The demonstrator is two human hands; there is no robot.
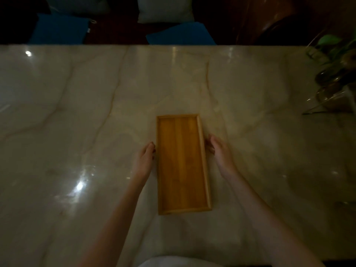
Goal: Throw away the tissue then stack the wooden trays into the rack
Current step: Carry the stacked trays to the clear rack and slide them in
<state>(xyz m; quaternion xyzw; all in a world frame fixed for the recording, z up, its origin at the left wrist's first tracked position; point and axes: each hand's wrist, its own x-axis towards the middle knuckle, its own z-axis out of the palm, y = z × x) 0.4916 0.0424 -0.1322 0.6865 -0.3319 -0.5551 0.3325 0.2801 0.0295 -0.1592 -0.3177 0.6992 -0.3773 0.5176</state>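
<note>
Dim, soft picture; glare spots on the marble table [77, 112]; corners darken and bend.

- One wooden tray [182, 163] lies flat on the table [77, 116], about mid-width, its long sides running near to far.
- The left hand [144, 158] sits just beside the tray's left long side, fingertips at the rim.
- The right hand [218, 150] flanks the right long side, directly across from the left.
- A plant in a vessel [336, 81] stands on the table's far-right corner, well apart from the tray.
- Behind the far edge, cushions [165, 9] lie side by side.
</note>
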